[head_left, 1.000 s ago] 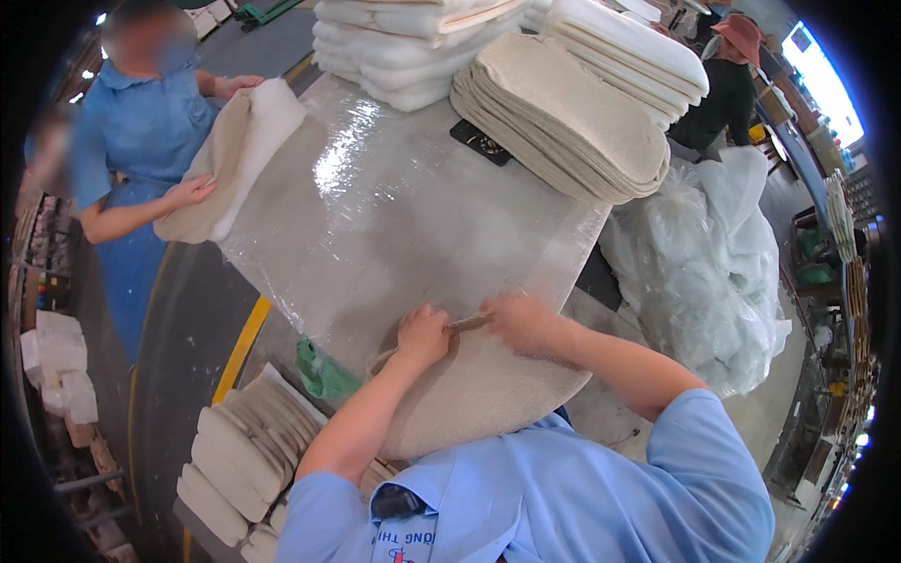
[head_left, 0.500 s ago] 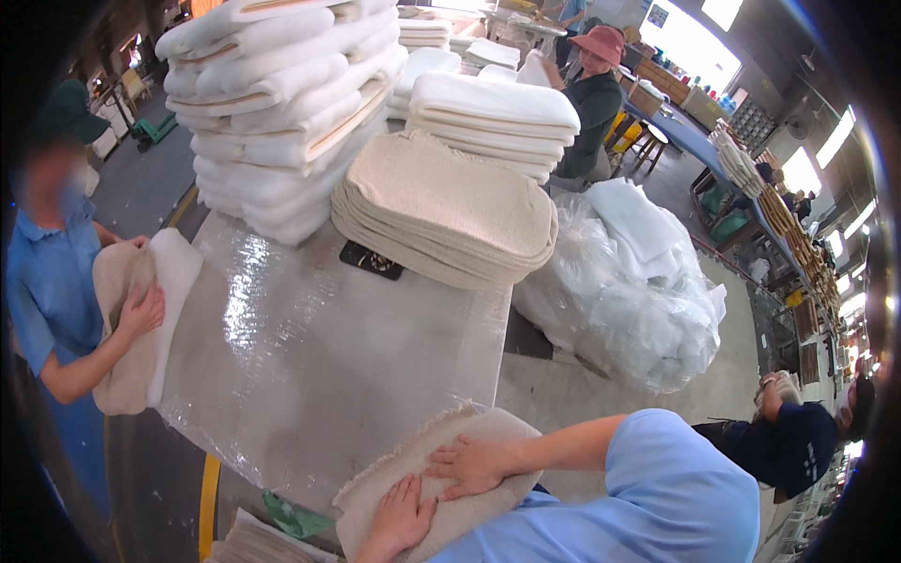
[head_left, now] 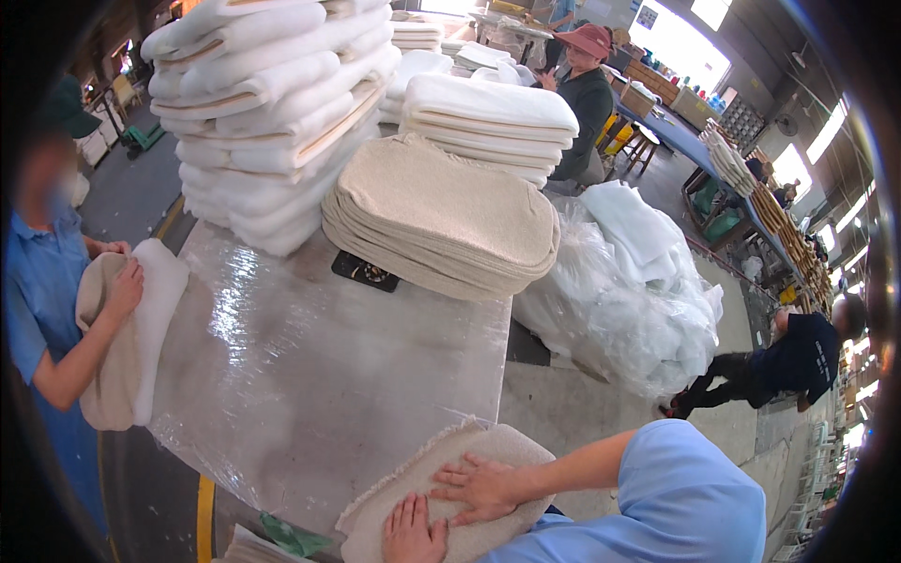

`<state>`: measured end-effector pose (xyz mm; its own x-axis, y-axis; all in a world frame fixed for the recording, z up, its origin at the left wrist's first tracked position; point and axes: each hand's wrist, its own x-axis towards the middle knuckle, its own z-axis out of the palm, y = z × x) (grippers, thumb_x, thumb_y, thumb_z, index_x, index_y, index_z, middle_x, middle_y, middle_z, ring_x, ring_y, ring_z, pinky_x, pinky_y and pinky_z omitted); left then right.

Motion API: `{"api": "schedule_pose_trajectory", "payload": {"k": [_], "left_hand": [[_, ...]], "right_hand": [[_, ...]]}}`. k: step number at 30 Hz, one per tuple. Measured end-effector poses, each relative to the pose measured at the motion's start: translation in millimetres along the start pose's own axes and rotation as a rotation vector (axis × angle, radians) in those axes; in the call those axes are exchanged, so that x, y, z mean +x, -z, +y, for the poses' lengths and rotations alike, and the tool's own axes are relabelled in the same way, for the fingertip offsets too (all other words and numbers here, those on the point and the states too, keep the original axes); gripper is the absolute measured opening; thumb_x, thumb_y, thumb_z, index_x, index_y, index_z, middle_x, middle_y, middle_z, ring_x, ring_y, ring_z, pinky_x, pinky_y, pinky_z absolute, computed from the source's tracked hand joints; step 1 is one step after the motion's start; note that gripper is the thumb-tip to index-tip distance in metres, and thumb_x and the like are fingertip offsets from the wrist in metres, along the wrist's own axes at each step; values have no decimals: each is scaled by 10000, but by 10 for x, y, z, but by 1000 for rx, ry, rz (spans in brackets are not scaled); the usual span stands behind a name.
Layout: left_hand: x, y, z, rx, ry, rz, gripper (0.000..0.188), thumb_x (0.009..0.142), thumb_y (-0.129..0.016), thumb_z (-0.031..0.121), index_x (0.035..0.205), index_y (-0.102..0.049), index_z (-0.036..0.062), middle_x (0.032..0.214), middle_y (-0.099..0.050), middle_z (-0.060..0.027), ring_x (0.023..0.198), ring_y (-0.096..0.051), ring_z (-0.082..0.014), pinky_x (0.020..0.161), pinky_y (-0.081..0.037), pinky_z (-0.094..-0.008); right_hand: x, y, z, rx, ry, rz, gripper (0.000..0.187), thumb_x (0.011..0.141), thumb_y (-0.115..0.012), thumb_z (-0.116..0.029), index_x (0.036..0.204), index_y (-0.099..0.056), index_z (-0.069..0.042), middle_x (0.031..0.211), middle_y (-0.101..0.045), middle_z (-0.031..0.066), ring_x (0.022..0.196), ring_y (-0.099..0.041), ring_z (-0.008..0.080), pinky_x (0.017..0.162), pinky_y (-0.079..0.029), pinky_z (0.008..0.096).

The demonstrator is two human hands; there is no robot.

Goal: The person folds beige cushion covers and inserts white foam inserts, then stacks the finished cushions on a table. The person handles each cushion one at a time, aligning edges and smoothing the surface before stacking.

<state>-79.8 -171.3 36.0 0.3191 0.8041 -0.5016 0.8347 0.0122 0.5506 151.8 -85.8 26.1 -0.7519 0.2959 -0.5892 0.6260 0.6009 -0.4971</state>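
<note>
A beige fabric piece point(head_left: 404, 479) with a rounded end and a frayed edge lies at the near edge of the plastic-covered table point(head_left: 338, 385). My left hand point(head_left: 413, 533) rests on it with the fingers stretched forward. Just to the right, my right hand point(head_left: 481, 486) is pressed flat on the same cloth, fingers spread. Neither hand grips anything. Farther back stands a stack of similar beige pieces point(head_left: 441, 206), with a small black object point(head_left: 364, 271) beside its near left side.
Tall piles of folded white padding point(head_left: 272, 103) and a lower white stack point(head_left: 488, 117) fill the table's far side. A co-worker point(head_left: 56, 291) at the left holds beige and white pieces. Bulging clear plastic bags point(head_left: 629, 291) sit at the right. Another person point(head_left: 582, 103) is behind.
Both my hands have shifted slightly right in the picture, still flat on the cloth. The co-worker at left has moved a hand up the held pieces. A person at far right has walked.
</note>
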Motion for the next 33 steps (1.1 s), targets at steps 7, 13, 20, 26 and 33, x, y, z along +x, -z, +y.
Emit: {"api": "schedule_pose_trajectory", "payload": {"k": [7, 13, 20, 26, 33], "left_hand": [[19, 8, 12, 21, 25, -18, 712, 1088, -497, 440, 1653, -414, 15, 1695, -438, -223, 1566, -393, -404, 1297, -276, -527], [49, 13, -7, -7, 32, -21, 704, 1083, -498, 415, 1654, -407, 14, 1689, -444, -216, 1548, -409, -410, 1290, -281, -535], [49, -97, -54, -4, -4, 67, 686, 1081, -511, 391, 1642, -417, 6, 1670, -463, -219, 1528, -426, -414, 1275, -301, -542], [62, -91, -59, 9, 0, 55, 668, 1087, -506, 396, 1626, -438, 7, 1657, -479, -212, 1527, -430, -413, 1270, -311, -545], [20, -162, -90, 23, -6, 106, 625, 1097, -496, 398, 1609, -481, 41, 1636, -508, -198, 1515, -450, -394, 1264, -328, -535]], "right_hand": [[-1, 39, 4, 24, 2, -6, 833, 1096, -347, -675, 1728, -313, -133, 1794, -248, 202, 1671, -207, 373, 1324, -156, 634], [190, 55, 52, 48, 13, -4, 815, 1098, -368, -669, 1707, -347, -129, 1785, -264, 199, 1664, -217, 372, 1318, -161, 655], [181, 1, 75, 59, 41, 79, 808, 1094, -370, -672, 1687, -383, -122, 1759, -318, 200, 1646, -258, 363, 1293, -205, 669], [190, -10, 67, 40, 24, 85, 805, 1089, -395, -680, 1684, -385, -140, 1737, -359, 174, 1626, -295, 359, 1285, -228, 672], [172, -23, 15, 36, 1, 74, 801, 1094, -389, -680, 1690, -385, -146, 1762, -335, 147, 1645, -276, 350, 1284, -232, 680]]}}
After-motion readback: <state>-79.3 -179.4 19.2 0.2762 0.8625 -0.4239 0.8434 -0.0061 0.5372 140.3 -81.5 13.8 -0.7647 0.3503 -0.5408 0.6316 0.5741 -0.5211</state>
